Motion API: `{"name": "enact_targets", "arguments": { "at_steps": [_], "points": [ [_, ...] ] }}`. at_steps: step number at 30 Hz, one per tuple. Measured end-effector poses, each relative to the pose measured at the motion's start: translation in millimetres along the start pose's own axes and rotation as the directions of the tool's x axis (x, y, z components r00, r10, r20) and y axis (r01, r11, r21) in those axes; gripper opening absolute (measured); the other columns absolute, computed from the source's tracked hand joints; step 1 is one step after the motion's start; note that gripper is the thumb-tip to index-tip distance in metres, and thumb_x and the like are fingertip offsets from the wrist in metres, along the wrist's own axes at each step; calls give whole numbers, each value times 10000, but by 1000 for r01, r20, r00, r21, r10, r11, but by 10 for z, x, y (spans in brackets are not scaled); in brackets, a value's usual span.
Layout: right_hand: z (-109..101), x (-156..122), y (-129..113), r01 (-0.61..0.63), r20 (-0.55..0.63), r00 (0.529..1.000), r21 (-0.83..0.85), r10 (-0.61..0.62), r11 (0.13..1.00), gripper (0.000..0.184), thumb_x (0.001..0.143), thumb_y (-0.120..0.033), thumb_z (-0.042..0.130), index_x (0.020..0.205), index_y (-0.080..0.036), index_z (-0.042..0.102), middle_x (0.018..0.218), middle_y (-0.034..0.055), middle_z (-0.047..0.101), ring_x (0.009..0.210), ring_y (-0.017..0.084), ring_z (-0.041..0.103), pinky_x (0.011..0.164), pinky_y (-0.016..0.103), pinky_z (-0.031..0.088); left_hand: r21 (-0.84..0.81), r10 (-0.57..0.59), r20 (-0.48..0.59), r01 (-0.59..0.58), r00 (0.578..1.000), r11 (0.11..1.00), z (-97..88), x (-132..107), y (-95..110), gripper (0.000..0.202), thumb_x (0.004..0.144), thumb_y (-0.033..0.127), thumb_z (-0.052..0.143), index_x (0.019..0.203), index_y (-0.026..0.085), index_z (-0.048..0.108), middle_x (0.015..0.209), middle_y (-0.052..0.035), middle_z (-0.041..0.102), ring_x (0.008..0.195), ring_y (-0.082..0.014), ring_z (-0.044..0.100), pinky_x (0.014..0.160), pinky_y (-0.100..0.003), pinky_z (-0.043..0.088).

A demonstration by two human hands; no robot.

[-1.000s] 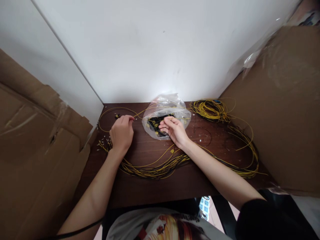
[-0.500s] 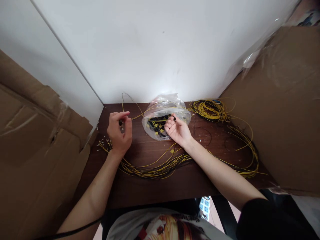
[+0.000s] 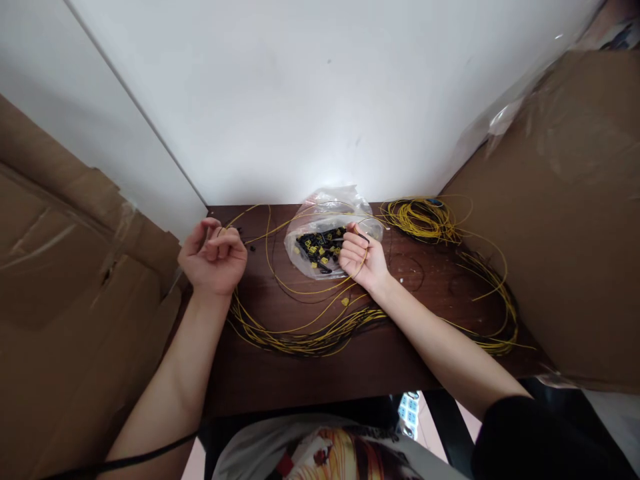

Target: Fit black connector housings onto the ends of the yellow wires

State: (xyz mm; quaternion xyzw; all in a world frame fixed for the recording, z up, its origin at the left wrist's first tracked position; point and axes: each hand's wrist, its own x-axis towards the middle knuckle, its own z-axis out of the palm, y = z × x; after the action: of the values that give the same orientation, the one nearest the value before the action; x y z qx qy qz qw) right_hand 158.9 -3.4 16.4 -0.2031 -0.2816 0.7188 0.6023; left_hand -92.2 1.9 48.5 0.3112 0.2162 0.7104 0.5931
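Observation:
My left hand (image 3: 214, 257) is raised palm-up at the table's left edge, fingers curled round a thin yellow wire (image 3: 270, 257) that loops across the dark wooden table (image 3: 320, 373). My right hand (image 3: 362, 257) is closed, pinching a small black part with the wire's other end, beside a clear plastic bag (image 3: 325, 240) of small black and yellow parts. A long bundle of yellow wires (image 3: 305, 340) lies on the table below both hands.
A coil of yellow wire (image 3: 423, 219) lies at the back right, with more strands trailing along the right side (image 3: 500, 313). Cardboard sheets (image 3: 75, 280) stand to the left and cardboard (image 3: 565, 220) to the right. A white wall (image 3: 300, 100) is behind.
My left hand lifted a wire end from the table, turned palm-up and moved left, drawing the wire into a loop. My right hand left the bag holding a black part.

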Motion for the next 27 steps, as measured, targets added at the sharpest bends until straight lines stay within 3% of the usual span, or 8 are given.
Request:
{"name": "enact_targets", "arguments": {
  "at_steps": [5, 8, 11, 14, 19, 22, 27],
  "points": [
    [-14, 5, -15, -15, 11, 1000, 42, 14, 999, 68, 843, -222, 502, 783, -195, 522, 457, -109, 256, 322, 45, 143, 312, 144, 238, 151, -49, -14, 51, 999, 987, 55, -2, -55, 162, 825, 231, 487, 700, 200, 585, 430, 47, 283, 419, -76, 333, 476, -187, 449],
    [17, 21, -11, -41, -38, 998, 29, 42, 999, 96, 833, -242, 516, 747, -202, 502, 465, -99, 296, 333, 51, 210, 335, 168, 283, 264, -62, 5, 58, 998, 963, 93, 3, -113, 116, 793, 199, 515, 756, 214, 624, 541, 3, 495, 550, -96, 506, 602, -248, 510],
    [54, 28, 14, -75, -74, 994, 46, 78, 996, 96, 800, -246, 552, 734, -206, 494, 493, -83, 391, 367, 59, 312, 377, 192, 333, 365, -89, 122, 38, 989, 930, 129, -32, -184, 160, 735, 190, 597, 885, 226, 640, 802, -27, 655, 716, -125, 614, 750, -328, 531],
    [70, 23, 49, -90, -54, 994, 34, 92, 995, 84, 758, -220, 587, 744, -201, 507, 576, -66, 500, 422, 51, 400, 416, 184, 368, 421, -188, 219, 81, 957, 903, 175, -93, -257, 271, 739, 246, 617, 1005, 200, 629, 1026, -82, 667, 865, -174, 643, 823, -391, 522],
    [65, 23, 83, -76, -64, 995, -40, 73, 996, 120, 689, -204, 656, 736, -185, 547, 641, -53, 565, 487, 45, 467, 447, 159, 402, 429, -312, 242, 187, 919, 884, 238, -167, -352, 297, 769, 273, 597, 1031, 140, 640, 1080, -132, 656, 974, -231, 631, 911, -424, 477],
    [59, 30, 107, -48, -75, 996, -89, 42, 995, 138, 646, -193, 702, 724, -172, 589, 620, -50, 577, 488, 40, 467, 451, 150, 412, 492, -313, 193, 185, 930, 851, 237, -186, -389, 297, 738, 251, 635, 1010, 135, 650, 1025, -112, 674, 884, -199, 650, 869, -375, 497],
    [42, 23, 189, -8, -17, 1000, -285, 3, 959, 143, 644, -221, 734, 738, -157, 647, 623, -34, 608, 465, 33, 491, 424, 138, 417, 643, -270, 184, 92, 945, 760, 223, -216, -450, 233, 726, 274, 651, 909, 131, 677, 841, -66, 686, 627, -107, 577, 586, -234, 481]
  ]
}}
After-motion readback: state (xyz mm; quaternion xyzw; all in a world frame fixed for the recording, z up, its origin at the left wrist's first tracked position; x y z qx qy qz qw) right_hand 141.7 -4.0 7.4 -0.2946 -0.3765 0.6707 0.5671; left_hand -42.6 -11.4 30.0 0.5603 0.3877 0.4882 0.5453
